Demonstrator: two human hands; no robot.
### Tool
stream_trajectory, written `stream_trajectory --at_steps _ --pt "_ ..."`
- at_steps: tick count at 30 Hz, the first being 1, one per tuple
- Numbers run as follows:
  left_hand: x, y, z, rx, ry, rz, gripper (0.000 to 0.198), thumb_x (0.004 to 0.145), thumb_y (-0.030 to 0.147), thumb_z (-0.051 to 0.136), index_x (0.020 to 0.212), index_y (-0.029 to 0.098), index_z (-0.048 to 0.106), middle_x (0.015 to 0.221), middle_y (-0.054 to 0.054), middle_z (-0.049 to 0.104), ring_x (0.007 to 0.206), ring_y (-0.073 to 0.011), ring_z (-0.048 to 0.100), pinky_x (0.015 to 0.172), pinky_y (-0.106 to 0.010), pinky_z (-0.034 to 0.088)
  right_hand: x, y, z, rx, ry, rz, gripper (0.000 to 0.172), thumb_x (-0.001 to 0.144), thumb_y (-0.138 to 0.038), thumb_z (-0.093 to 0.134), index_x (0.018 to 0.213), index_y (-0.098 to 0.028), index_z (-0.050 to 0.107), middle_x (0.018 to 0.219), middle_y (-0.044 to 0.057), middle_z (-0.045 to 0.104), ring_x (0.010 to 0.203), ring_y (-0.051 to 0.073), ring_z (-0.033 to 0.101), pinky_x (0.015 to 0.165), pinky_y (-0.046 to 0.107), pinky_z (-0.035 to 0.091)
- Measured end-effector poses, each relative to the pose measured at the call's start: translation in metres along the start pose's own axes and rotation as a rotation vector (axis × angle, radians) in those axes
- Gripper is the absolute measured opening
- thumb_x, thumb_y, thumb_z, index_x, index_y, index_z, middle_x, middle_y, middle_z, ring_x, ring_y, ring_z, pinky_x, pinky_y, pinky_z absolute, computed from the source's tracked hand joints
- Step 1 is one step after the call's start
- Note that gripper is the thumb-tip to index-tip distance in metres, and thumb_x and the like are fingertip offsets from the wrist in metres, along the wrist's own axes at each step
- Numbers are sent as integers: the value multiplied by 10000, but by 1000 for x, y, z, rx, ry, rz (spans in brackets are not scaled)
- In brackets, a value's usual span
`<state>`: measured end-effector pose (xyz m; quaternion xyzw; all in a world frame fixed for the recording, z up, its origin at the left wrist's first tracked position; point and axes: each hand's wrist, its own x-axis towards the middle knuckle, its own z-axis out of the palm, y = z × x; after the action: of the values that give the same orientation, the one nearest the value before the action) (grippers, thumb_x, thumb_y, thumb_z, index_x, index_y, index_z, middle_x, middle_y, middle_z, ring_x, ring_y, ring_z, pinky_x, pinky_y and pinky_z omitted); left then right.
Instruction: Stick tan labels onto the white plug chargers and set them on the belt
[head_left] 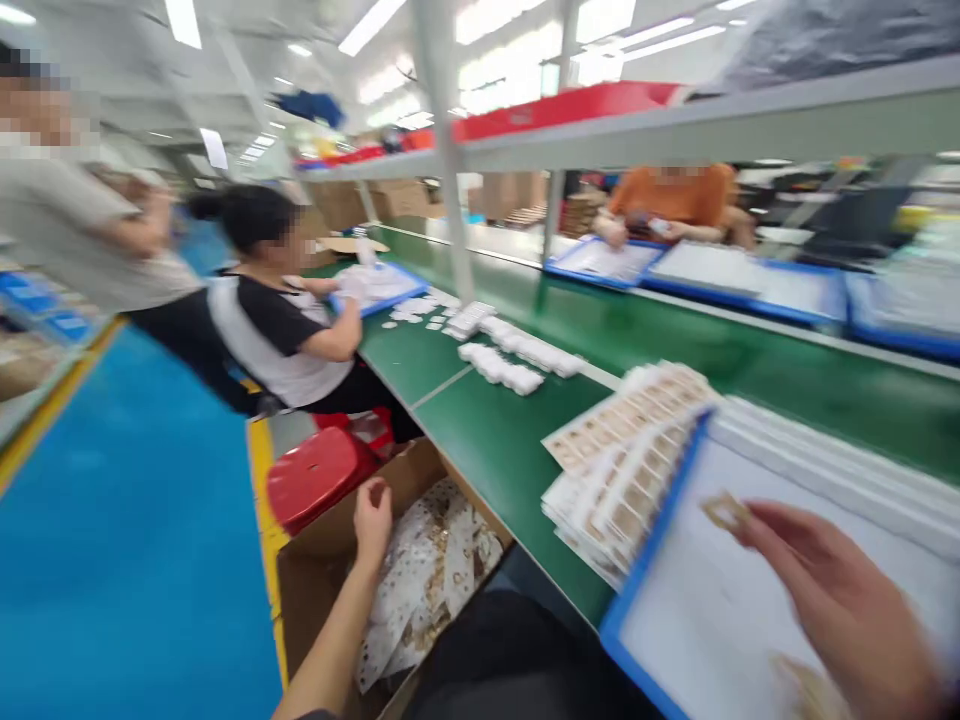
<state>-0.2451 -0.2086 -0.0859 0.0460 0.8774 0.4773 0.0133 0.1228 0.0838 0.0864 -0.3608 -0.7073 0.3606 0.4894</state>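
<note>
One piece (724,511) pinched | right hand (840,590), over tray edge (651,540) side | left hand (373,515) above carton (315,570), grip unclear

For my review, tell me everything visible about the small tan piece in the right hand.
The small tan piece looks thin and flat, roughly diamond-shaped as held, with a paler middle; blur hides whether that is a hole. Its material is unclear. The right hand pinches one end between thumb and finger, over the blue-rimmed tray.
</note>
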Motion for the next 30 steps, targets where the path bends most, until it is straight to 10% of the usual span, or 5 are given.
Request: stream_trajectory --at_steps 4,7,10,20,30 --pt "-33 87 37 -221 -250 322 240 954 394 580 1122 225 614 1105 -47 690 1021 -200 678 949 -332 550 -16 15 -10 -144 5 -26 311 884 -516 691 1018 -237 710 913 87 789 793 259 775 716 424 658" --pt "-96 152 51 -494 -580 802 122 885 274 708 1001 253 742 996 -53 743 963 -228 692 932 -370 552 -22 3 -12 -214 27 -182 185 945 -307 643 1112 -232 664 933 60 773 811 208 752 748 367 649" --pt "-162 196 65 -603 -885 984 252 918 198 661 1123 297 768 1022 -70 764 959 -239 710 894 -382 574 -34 -14 -15 -320 50 -335 261 944 -184 617 1192 -263 625 908 33 752 749 185 719 722 347 635" --pt "-227 206 104 -747 -1401 583 438 969 319 634 1405 350 613 1470 -105 557 1183 -251 636 936 -362 590 -75 -2 -14 -487 100 -505 472 902 -83 623 1333 -256 538 1021 88 766 894 234 750 755 374 647" --pt "-218 200 110 -802 -1414 324 379 897 430 720 1252 299 724 1331 -99 681 1035 -238 679 884 -380 599 -82 4 -11 -352 54 -432 424 926 -207 670 1328 -277 552 1072 86 764 927 231 748 782 389 654"
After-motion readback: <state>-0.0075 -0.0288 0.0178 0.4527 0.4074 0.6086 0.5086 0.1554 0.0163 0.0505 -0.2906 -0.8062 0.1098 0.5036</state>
